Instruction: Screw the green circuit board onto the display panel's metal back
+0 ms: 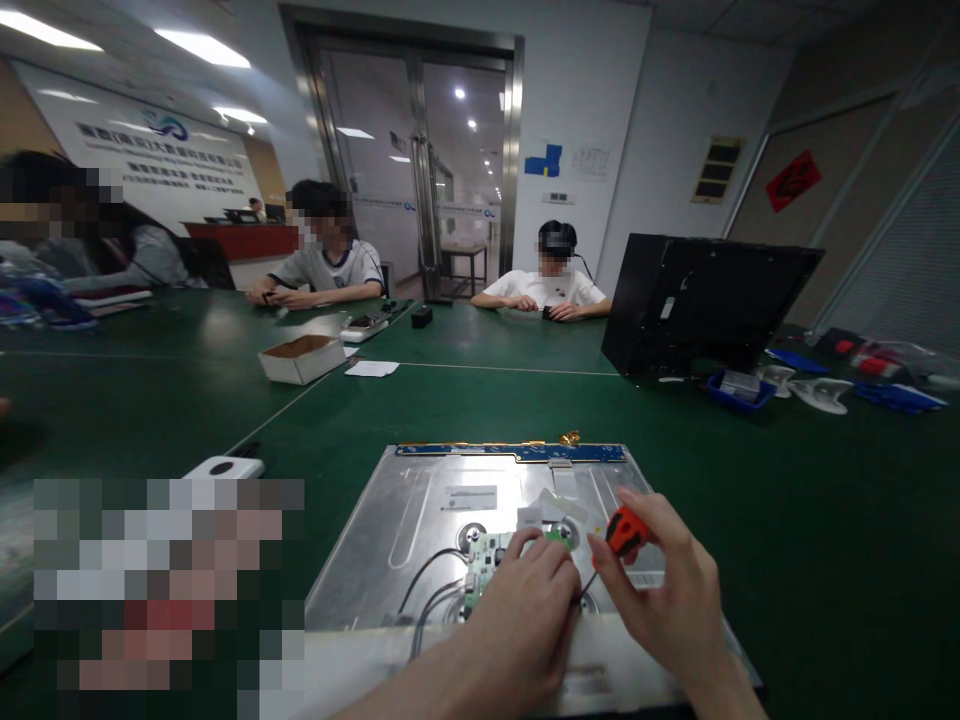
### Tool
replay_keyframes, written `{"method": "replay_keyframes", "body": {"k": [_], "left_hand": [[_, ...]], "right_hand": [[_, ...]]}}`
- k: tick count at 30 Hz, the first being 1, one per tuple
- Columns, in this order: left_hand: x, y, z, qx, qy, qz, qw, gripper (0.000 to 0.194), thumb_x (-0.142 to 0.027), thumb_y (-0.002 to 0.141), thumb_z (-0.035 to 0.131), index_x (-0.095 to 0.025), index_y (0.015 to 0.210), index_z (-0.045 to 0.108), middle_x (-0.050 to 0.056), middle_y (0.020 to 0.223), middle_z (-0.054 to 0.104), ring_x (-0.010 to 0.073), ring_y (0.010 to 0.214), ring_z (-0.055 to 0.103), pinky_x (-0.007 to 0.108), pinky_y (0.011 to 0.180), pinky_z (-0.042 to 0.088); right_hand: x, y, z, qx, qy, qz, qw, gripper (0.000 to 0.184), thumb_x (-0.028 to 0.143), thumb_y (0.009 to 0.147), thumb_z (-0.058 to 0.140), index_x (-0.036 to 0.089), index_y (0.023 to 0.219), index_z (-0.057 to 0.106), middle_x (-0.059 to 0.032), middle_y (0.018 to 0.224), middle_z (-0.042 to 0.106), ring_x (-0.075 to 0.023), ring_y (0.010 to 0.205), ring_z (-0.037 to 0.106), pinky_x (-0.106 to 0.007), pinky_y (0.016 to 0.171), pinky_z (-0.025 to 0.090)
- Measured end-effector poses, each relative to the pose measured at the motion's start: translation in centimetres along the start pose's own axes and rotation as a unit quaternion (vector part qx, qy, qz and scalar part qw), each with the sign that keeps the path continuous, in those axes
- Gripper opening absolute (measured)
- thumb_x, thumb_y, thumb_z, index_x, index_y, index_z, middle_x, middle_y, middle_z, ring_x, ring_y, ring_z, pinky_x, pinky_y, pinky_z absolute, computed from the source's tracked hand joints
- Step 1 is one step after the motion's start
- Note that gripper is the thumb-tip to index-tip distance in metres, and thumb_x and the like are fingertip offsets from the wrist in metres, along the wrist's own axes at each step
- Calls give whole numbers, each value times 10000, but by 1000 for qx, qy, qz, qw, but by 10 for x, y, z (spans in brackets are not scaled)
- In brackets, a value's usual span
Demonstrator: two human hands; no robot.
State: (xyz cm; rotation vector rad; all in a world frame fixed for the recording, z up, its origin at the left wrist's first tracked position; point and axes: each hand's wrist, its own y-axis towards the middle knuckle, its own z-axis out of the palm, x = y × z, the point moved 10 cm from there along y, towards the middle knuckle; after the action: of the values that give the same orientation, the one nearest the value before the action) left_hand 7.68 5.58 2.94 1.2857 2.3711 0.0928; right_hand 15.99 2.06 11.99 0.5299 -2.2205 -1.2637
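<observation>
My right hand (pixel 671 600) grips the orange and black handle of a screwdriver (pixel 626 530) between thumb and fingers. Its thin shaft slants down and left toward the board's right side; the tip is hidden. My left hand (pixel 529 600) is closed, fingers bent over a green circuit board (pixel 486 560) and covering much of it. Dark cables (pixel 431 580) run from the board's left side. Underneath lies a flat metal display panel (pixel 360 575), back side up, with a long blue circuit strip (pixel 480 453) along its far edge.
A large black monitor-like housing (pixel 705 300) stands at the back right, near a blue tray (pixel 741 390). Left of centre are an open cardboard box (pixel 301 360) and white paper (pixel 373 369). A white device (pixel 225 467) lies closer. Several people sit around the green table (pixel 480 410).
</observation>
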Motion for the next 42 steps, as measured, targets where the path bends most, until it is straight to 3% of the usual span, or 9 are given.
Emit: {"method": "replay_keyframes", "body": {"k": [15,28,37,42], "left_hand": [[1,1,5,23,11,-7,1000,149,-195,844,549,-184,991,572,89,1024,630,266,995,582,497,1077,330],[-2,1,-1,32,32,-5,999,62,-192,872,539,-172,925,565,73,984,620,242,963,583,446,1074,340],[-2,2,0,27,29,3,999,75,-182,856,542,-179,929,560,70,976,610,247,956,574,462,1076,332],[-3,2,-2,24,20,0,1000,87,-158,847,536,-172,920,582,74,967,620,241,945,574,454,1088,321]], "right_hand": [[-3,2,-1,29,23,28,999,400,254,967,476,205,1363,447,-49,887,681,-165,609,650,-269,484,527],[-6,5,-8,14,-39,-6,999,373,333,969,556,231,1315,463,26,727,566,-124,510,533,-225,437,462],[-6,6,-7,37,11,15,999,398,241,960,485,200,1355,456,-53,929,671,-132,578,613,-245,486,511],[-4,6,-6,31,2,10,999,352,234,953,510,171,1296,469,-16,827,627,-111,523,565,-222,457,485]]}}
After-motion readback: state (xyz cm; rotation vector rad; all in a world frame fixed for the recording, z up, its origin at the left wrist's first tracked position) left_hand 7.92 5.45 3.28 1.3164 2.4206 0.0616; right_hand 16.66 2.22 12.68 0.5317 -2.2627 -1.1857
